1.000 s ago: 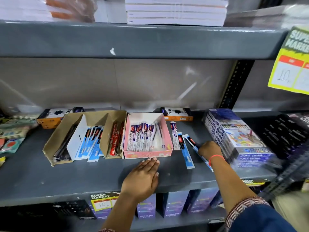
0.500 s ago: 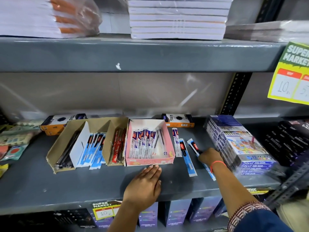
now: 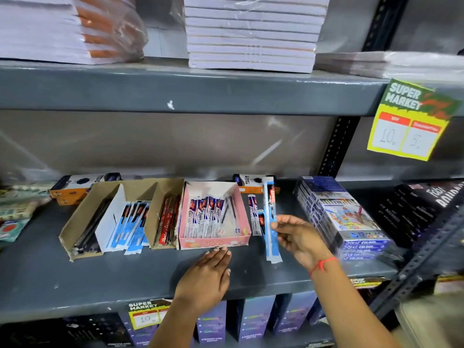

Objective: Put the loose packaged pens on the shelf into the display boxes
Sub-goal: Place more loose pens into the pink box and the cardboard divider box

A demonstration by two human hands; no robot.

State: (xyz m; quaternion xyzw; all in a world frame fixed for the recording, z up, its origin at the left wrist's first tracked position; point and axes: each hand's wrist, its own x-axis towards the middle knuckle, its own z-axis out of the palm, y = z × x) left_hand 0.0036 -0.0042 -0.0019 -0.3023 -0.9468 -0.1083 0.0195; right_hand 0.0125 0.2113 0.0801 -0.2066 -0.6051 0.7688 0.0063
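My right hand (image 3: 298, 236) pinches a blue packaged pen (image 3: 270, 197) and holds it upright, lifted off the grey shelf (image 3: 125, 277). Two more loose packaged pens lie just right of the pink box: a white-and-blue one (image 3: 253, 212) and a blue one (image 3: 272, 249) partly hidden behind the held pen. The pink display box (image 3: 213, 241) holds several white packaged pens. My left hand (image 3: 208, 275) lies flat on the shelf, fingertips touching the pink box's front wall. A brown cardboard display box (image 3: 82, 222) to the left has compartments with black, blue and red pens.
A wrapped stack of colour-pencil boxes (image 3: 346, 219) stands close to my right hand. Orange boxes (image 3: 72, 187) sit at the shelf's back. Black boxes (image 3: 421, 209) lie far right. Paper reams (image 3: 251, 33) fill the shelf above. A yellow price tag (image 3: 411, 121) hangs at the right.
My right hand has picked a blue packaged pen up from the shelf and raised it upright. The left hand has stayed in front of the pink box.
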